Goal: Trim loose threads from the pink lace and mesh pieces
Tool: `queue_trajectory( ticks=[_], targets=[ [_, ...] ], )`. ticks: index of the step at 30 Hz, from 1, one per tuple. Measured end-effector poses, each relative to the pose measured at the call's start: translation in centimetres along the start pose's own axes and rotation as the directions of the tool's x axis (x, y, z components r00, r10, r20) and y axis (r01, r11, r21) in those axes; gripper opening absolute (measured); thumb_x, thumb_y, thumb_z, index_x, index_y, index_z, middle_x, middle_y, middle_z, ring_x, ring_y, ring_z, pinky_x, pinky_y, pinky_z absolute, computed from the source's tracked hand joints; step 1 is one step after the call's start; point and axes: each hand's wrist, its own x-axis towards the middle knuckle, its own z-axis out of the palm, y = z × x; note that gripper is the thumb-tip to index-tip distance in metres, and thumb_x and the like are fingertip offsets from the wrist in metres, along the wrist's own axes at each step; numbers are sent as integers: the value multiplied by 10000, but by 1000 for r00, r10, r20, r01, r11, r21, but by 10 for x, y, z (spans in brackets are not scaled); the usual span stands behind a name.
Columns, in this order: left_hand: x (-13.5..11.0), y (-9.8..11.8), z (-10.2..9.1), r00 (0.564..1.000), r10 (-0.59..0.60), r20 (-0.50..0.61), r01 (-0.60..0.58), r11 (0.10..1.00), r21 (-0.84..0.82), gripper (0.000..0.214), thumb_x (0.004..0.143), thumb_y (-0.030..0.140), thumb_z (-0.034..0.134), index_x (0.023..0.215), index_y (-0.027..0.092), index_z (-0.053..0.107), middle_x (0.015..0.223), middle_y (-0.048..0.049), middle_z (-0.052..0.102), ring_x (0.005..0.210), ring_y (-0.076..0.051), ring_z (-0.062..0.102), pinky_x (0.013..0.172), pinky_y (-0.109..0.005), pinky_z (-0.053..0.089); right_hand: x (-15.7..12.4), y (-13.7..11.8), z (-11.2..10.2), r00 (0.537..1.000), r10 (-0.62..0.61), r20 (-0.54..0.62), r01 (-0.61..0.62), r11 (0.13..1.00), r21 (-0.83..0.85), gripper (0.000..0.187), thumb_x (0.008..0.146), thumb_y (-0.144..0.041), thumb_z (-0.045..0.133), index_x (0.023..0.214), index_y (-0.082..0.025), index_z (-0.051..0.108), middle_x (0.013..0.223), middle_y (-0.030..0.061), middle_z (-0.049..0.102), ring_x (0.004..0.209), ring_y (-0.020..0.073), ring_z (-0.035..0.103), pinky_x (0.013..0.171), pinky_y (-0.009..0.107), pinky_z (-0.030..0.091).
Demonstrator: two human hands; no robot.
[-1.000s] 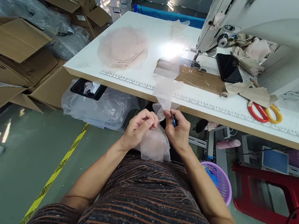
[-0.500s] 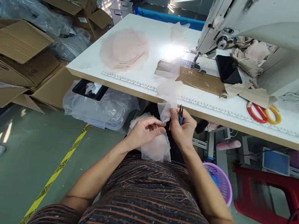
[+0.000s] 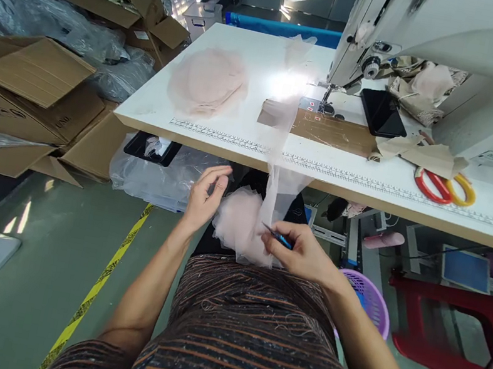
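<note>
A chain of sheer pink mesh pieces [image 3: 244, 222] hangs from the table edge [image 3: 233, 150] down onto my lap. My right hand [image 3: 305, 255] is closed round small blue thread snips [image 3: 278, 236] and rests against the mesh bundle on my lap. Left of the bundle, my left hand [image 3: 207, 193] is lifted off it, with its fingers apart and loosely curled and nothing in them. A stack of round pink mesh pieces [image 3: 208, 79] lies on the white table. The sewing machine [image 3: 426, 32] stands at the right, with its lamp lighting the needle area.
Red and yellow scissors [image 3: 444, 184], a black phone [image 3: 383, 113], a brown cardboard strip [image 3: 327, 129] and cloth scraps lie on the table. Below are a purple basket [image 3: 371, 289], a red stool [image 3: 465, 325], plastic bags and cardboard boxes [image 3: 20, 87] at the left. Yellow tape crosses the floor.
My hands have parted and dropped from the table edge. The right hand moved down to my lap with the snips. My left hand let go of the mesh and swung out left.
</note>
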Motion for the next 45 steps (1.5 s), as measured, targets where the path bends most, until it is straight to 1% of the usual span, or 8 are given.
queue_trajectory(
  ticks=[3,6,10,12,16,20,33,45],
  targets=[
    [0,13,27,995,-92,39,99,944,-316,433,955,567,552,992,195,772,1166,-112,734,1151,-252,662,1041,-400,493,-8,-8,5,988,-14,153,5,998,59,322,943,-304,569,651,-168,561,600,-35,494,573,84,415,541,209,361],
    [3,24,50,955,-191,227,291,755,-587,491,886,627,611,1020,183,773,1146,-123,753,1166,-289,664,1067,-419,463,-9,-11,11,954,-60,293,1,981,195,246,919,-232,544,685,-162,574,615,-31,545,560,73,448,537,187,387],
    [2,29,55,787,-86,611,578,450,-681,661,733,685,725,1112,143,741,944,-136,766,1008,-317,724,1010,-471,499,-10,-3,10,879,-37,475,-132,939,318,246,926,-315,528,775,-149,630,606,-27,571,444,58,417,425,177,357],
    [-2,28,49,726,-84,683,651,405,-642,619,638,602,844,1049,150,745,775,-73,730,837,-276,744,893,-431,553,-10,3,2,859,-21,512,-164,936,313,310,931,-405,545,769,-153,624,547,-46,518,396,56,378,385,183,323],
    [-10,25,31,740,-301,601,655,525,-544,399,608,419,922,838,152,734,663,-1,667,597,-131,640,628,-248,507,3,17,-20,983,12,181,-33,993,115,411,930,-536,578,759,-164,614,610,-21,542,531,89,458,481,203,361],
    [-11,27,18,787,-394,475,606,640,-472,407,643,416,907,915,156,752,721,-5,687,608,-102,586,593,-209,453,34,31,-24,992,24,-121,-29,999,-32,584,1001,-637,372,783,-163,634,783,37,620,611,111,486,541,242,366],
    [-12,27,5,857,-310,412,468,802,-371,324,773,465,801,875,157,792,958,-93,785,844,-203,696,755,-272,511,71,25,-3,997,-72,-4,70,983,-169,692,974,-725,306,776,-166,661,599,0,556,563,133,464,571,267,348],
    [-11,30,5,853,-329,405,481,798,-364,286,777,434,781,797,149,773,746,-49,722,620,-125,564,587,-233,427,68,30,3,998,-57,-26,52,983,-179,636,993,-692,296,812,-180,627,588,-27,475,571,132,434,588,274,327]
  ],
)
